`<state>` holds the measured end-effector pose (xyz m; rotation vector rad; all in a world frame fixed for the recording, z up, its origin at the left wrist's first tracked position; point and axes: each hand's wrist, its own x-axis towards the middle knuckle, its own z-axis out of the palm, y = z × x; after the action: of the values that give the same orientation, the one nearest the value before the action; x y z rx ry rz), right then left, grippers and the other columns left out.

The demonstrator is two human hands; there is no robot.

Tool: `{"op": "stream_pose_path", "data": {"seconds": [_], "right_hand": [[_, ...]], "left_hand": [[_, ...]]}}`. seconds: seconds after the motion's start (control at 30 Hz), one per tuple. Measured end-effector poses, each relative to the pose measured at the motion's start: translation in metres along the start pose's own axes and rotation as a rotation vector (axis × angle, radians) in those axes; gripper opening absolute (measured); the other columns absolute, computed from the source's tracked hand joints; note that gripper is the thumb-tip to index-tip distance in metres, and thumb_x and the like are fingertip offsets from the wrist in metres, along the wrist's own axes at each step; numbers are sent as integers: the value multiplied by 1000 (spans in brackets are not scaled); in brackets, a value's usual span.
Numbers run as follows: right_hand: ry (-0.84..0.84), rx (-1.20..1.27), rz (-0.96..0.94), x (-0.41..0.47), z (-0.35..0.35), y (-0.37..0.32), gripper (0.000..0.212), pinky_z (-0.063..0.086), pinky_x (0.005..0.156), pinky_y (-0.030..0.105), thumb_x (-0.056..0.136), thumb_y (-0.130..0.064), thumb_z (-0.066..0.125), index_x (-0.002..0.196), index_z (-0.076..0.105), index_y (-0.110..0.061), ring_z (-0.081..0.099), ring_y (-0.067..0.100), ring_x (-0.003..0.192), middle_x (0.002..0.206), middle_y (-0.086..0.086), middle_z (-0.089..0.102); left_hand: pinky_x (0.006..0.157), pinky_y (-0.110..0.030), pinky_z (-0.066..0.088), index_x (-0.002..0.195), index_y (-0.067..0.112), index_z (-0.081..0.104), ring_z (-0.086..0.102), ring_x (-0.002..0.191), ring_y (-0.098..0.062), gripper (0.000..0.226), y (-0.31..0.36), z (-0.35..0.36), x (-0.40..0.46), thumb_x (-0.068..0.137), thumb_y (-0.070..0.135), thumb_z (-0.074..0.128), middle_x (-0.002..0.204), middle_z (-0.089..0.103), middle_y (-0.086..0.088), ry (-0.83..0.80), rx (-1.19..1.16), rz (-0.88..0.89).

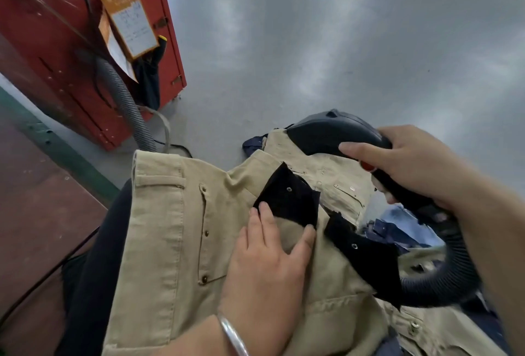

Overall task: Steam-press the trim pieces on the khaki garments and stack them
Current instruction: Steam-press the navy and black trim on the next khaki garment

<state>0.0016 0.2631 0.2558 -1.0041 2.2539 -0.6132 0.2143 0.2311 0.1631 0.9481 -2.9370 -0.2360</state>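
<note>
Khaki garment (170, 227) — left hand (267, 264) flat on black trim (292, 199), right hand (412, 162) gripping steam iron (326, 134).

A red cabinet (56, 43) carries an orange tag (127, 18) and a grey ribbed hose (125, 99).

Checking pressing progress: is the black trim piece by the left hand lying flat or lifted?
Partly lifted. The black trim piece has its far corner raised off the khaki garment, while the left hand holds its near edge down.
</note>
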Motion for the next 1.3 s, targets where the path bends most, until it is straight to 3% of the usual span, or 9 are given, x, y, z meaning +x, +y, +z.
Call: {"op": "stream_pose_path", "data": {"seconds": [0.27, 0.33, 0.47, 0.63, 0.77, 0.97, 1.03, 1.17, 1.3], "right_hand": [[-120, -127, 110, -67, 5, 18, 51, 47, 39, 31, 59, -89, 56, 89, 62, -48, 58, 14, 33, 44, 0, 60], [-123, -141, 100, -58, 15, 21, 46, 42, 35, 24, 61, -88, 51, 87, 60, -51, 57, 12, 33, 45, -3, 61], [-22, -103, 35, -20, 29, 24, 25, 38, 36, 22, 76, -72, 58, 76, 60, -47, 57, 14, 33, 44, -6, 59], [66, 42, 65, 2, 18, 20, 48, 46, 43, 29, 79, -64, 65, 69, 58, -18, 54, 19, 35, 44, 1, 56], [52, 50, -2, -37, -1, 21, 48, 48, 42, 28, 63, -78, 61, 78, 64, -33, 57, 20, 36, 46, 6, 60], [-79, -83, 98, -64, 19, 28, 38, 45, 48, 25, 66, -81, 54, 91, 59, -53, 58, 9, 36, 52, -5, 65], [-56, -61, 115, -50, 28, 32, 28, 42, 44, 25, 73, -75, 57, 82, 60, -48, 59, 12, 36, 50, -4, 64], [100, -74, 107, -12, 39, 38, 41, 45, 49, 29, 80, -66, 62, 74, 61, -26, 62, 17, 39, 49, -8, 62], [151, 110, 96, -3, 36, 45, 28, 46, 37, 28, 77, -63, 68, 75, 63, -36, 59, 19, 36, 44, -2, 58]], "left_hand": [[68, -44, 55, 112, 31, 71, 63, 97, -49, 54, 1, 2, 2, 76, 19, 32, 113, 57, -40, 22, -39, 3], [67, -43, 55, 113, 31, 71, 63, 98, -49, 54, 1, 2, 3, 77, 19, 32, 114, 57, -40, 18, -39, -3], [66, -43, 55, 113, 30, 70, 63, 97, -49, 55, 1, 0, 2, 77, 18, 31, 114, 56, -41, 4, -22, -3], [66, -43, 55, 114, 32, 70, 63, 98, -48, 56, 2, -1, 1, 76, 19, 31, 114, 57, -40, -19, -7, -5], [70, -44, 56, 115, 32, 69, 63, 99, -48, 55, -1, 0, 0, 77, 19, 31, 115, 57, -40, -4, -20, -3], [66, -40, 55, 115, 33, 69, 64, 99, -46, 56, 0, -1, 2, 75, 18, 33, 115, 57, -39, -24, -29, -4], [67, -41, 55, 115, 33, 69, 64, 99, -46, 55, 0, -2, 2, 75, 18, 33, 116, 57, -38, -33, -29, -11], [66, -42, 55, 114, 33, 69, 64, 99, -46, 54, 0, -3, 0, 77, 21, 33, 115, 58, -38, -50, -31, -14], [66, -42, 56, 116, 35, 68, 64, 99, -45, 55, -1, -4, 1, 76, 22, 32, 116, 58, -37, -69, -21, -26]]}}
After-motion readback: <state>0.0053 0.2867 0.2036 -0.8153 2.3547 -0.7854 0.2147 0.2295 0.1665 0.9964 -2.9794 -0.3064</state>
